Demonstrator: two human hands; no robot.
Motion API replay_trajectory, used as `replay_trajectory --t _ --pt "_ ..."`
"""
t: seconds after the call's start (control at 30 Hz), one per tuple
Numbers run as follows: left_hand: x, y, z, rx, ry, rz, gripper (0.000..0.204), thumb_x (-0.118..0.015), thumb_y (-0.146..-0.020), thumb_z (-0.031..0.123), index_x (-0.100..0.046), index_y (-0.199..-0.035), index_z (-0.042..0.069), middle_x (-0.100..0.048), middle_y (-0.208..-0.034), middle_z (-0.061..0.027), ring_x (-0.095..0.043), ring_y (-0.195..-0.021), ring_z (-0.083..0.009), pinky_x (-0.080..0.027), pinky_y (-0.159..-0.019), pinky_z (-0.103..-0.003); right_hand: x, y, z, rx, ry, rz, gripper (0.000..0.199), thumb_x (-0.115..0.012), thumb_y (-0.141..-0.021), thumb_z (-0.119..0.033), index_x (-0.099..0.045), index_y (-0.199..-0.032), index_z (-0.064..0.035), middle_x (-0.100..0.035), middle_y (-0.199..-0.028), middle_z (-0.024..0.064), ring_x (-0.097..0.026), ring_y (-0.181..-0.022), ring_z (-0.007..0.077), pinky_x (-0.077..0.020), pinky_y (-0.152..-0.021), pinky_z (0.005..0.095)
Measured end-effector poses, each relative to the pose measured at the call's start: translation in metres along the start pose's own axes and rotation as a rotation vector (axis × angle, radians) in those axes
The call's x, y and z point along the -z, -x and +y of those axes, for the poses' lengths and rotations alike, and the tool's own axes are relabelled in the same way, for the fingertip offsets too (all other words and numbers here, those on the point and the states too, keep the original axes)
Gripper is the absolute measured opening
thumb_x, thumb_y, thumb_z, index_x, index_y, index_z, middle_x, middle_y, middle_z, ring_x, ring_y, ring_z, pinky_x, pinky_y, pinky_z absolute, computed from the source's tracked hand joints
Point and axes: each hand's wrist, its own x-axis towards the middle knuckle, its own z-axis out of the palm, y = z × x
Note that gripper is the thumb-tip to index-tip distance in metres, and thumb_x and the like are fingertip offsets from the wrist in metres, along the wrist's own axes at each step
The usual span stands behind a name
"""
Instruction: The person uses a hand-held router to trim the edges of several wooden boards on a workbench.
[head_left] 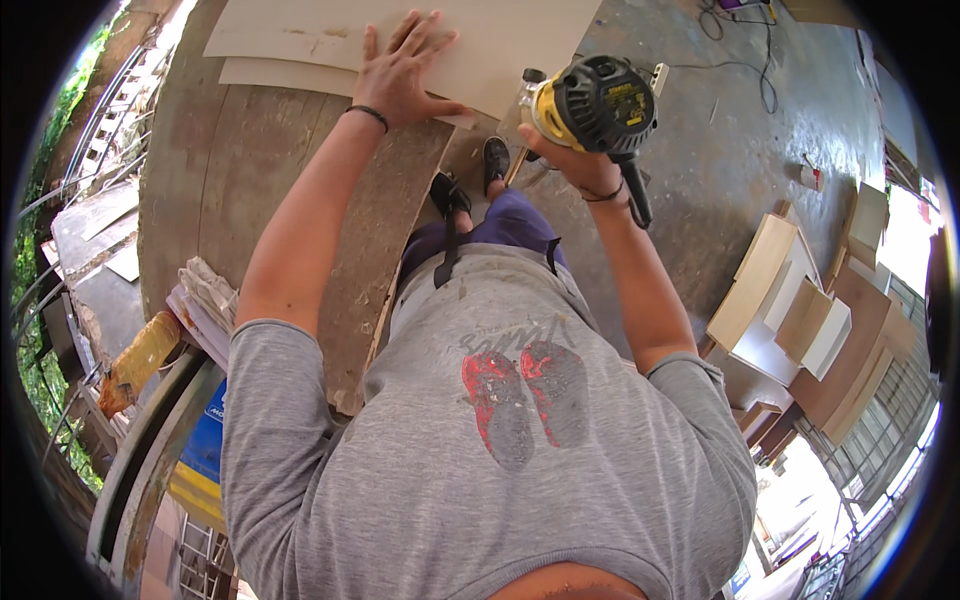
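1. The left hand is laid flat with fingers spread on the pale board, pressing it down on the workbench. A dark band is worn at that wrist.

2. The right hand is closed around the body of the yellow and black trimmer. The tool is held just beside the near right corner of the pale board; whether its base touches the edge cannot be told.

3. Progress, as judged: the pale board is seen steadied and the trimmer brought to its corner. No cut groove or fresh dust is visible along the board's edges, so trimming is judged as hardly begun or not begun. Most of the edge run appears to be left.

4. Orientation: the trimmer's black cap is turned toward the camera, up and to the right; its long axis is tilted, with the base end directed down toward the pale board's corner. Its black cord hangs away from the board, toward the person.

5. The pale board's long axis runs left to right across the top of the view; a second pale sheet lies under it, protruding at the left.

6. To the right of the pale board, well apart on the concrete floor, stacked box panels are noted.
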Motion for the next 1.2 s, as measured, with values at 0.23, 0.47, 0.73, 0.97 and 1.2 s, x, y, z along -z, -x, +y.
replay_trajectory --t 0.23,0.47,0.73,0.97,1.2 --pt "0.000 -0.002 -0.001 -0.006 -0.045 -0.047 0.104 -0.069 -0.056 0.076 -0.040 -0.145 0.028 -0.024 -0.157 -0.0002 -0.016 -0.146 -0.0206 -0.007 -0.114 -0.063 -0.018 0.018 -0.003 -0.067 -0.130 0.091 0.036 -0.085 -0.066 -0.033 -0.070 -0.091 -0.0119 -0.071 -0.085 0.0019 -0.068 -0.076 0.0159 -0.0549 -0.070 0.0309" --pt "0.004 -0.012 0.006 0.041 0.043 -0.128 0.103 -0.066 -0.061 0.077 -0.042 -0.144 0.020 -0.025 -0.156 -0.0076 -0.014 -0.147 -0.0260 -0.004 -0.109 -0.069 -0.029 0.063 0.003 -0.072 -0.119 0.008 0.049 -0.081 -0.076 -0.023 -0.059 -0.116 -0.0063 -0.064 -0.101 0.0033 -0.060 -0.092 0.0168 -0.0489 -0.085 0.0332" --pt "-0.018 -0.011 0.116 0.135 0.126 -0.117 0.086 -0.069 -0.070 0.056 -0.042 -0.142 0.017 -0.021 -0.157 -0.0103 -0.008 -0.147 -0.0355 -0.001 -0.102 -0.077 0.027 0.087 -0.019 -0.075 -0.064 0.202 0.069 -0.084 -0.068 -0.012 -0.049 -0.126 -0.0031 -0.056 -0.116 0.0079 -0.055 -0.105 0.0194 -0.0470 -0.091 0.0333" --pt "-0.009 -0.005 0.096 -0.092 0.206 -0.290 0.086 -0.069 -0.072 0.047 -0.039 -0.144 0.012 -0.018 -0.158 -0.0118 -0.005 -0.148 -0.0326 -0.001 -0.107 -0.070 0.045 0.077 -0.002 -0.181 -0.148 0.261 0.060 -0.083 -0.070 -0.008 -0.055 -0.122 -0.0021 -0.061 -0.111 0.0075 -0.060 -0.099 0.0184 -0.0502 -0.088 0.0321" --pt "-0.032 -0.060 -0.007 0.337 0.195 0.077 0.086 -0.055 -0.082 0.067 -0.038 -0.144 0.010 -0.026 -0.155 -0.0112 -0.017 -0.146 -0.0316 -0.011 -0.112 -0.060 -0.010 0.054 0.047 -0.124 -0.071 0.020 0.043 -0.079 -0.078 -0.026 -0.061 -0.113 -0.0088 -0.065 -0.104 0.0014 -0.060 -0.096 0.0150 -0.0495 -0.086 0.0319"
